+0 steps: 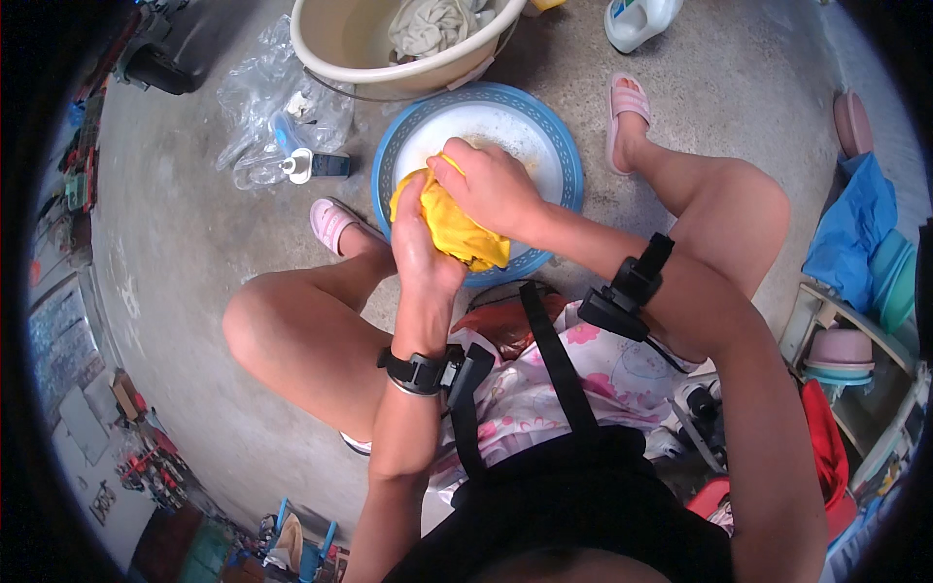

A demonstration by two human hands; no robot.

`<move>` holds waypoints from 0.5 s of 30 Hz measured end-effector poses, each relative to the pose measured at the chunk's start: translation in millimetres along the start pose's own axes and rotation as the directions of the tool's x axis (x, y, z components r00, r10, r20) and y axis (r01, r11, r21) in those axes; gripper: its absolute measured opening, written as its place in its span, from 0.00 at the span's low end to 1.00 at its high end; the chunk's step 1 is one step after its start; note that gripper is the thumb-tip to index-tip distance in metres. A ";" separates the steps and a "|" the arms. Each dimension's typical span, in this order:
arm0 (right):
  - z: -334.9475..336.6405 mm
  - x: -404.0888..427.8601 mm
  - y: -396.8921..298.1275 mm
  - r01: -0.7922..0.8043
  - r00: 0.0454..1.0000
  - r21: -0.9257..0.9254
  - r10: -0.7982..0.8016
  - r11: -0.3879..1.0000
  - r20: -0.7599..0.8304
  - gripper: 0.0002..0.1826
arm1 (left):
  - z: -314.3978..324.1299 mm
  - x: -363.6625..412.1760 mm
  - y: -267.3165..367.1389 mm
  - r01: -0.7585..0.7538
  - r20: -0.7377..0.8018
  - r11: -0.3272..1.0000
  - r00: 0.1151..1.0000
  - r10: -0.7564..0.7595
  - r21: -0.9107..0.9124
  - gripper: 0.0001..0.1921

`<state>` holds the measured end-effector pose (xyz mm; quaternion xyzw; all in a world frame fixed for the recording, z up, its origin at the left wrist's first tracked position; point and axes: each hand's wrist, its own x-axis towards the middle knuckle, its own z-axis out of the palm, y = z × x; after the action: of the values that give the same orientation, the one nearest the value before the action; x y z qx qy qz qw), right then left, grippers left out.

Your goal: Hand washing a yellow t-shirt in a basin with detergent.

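A bunched yellow cloth [455,226] is held between my two hands, above a round basin [572,171] with a blue patterned rim and a white inside. My left hand [423,244] cups the cloth from the left and below, thumb along its side. From the upper right, my right hand [492,182] grips the top of the cloth with curled fingers. The cloth looks damp, and part of its underside is dark. Brownish marks and specks show on the basin's white inside behind my right hand.
Beyond the basin stands a large cream tub [321,62] with pale cloth [434,29] in it. To the left lie clear plastic wrap [255,95], a blue-handled brush [286,131] and a pump bottle [321,165]. A white jug [638,25] stands at the upper right. Shelving [853,313] is at the right.
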<state>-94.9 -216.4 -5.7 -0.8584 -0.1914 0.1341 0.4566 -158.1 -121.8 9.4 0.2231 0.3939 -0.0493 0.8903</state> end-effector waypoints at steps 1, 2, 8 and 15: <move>0.2 -3.0 -2.2 0.001 1.000 0.001 -0.001 1.000 0.000 0.14 | -4.1 3.2 4.4 -0.001 0.000 1.000 1.000 0.001 0.000 0.17; 0.4 -6.7 -4.4 0.033 0.999 0.004 -0.033 0.999 0.007 0.14 | -8.9 6.6 8.5 -0.006 -0.005 1.000 1.000 0.007 0.009 0.17; -0.9 -25.0 -15.9 0.388 0.917 -0.104 -0.395 0.916 -0.051 0.11 | -20.7 16.7 17.3 -0.101 0.004 0.993 0.995 0.101 0.056 0.17; -3.5 -23.2 -14.9 0.453 0.885 -0.106 -0.461 0.885 -0.063 0.11 | -16.5 10.6 -17.9 -0.187 0.003 0.981 0.982 0.187 0.048 0.15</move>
<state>-117.2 -221.8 9.9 -0.8134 -0.3741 -0.0230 0.4449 -166.7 -129.7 -14.4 0.2805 0.3707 0.0252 0.8850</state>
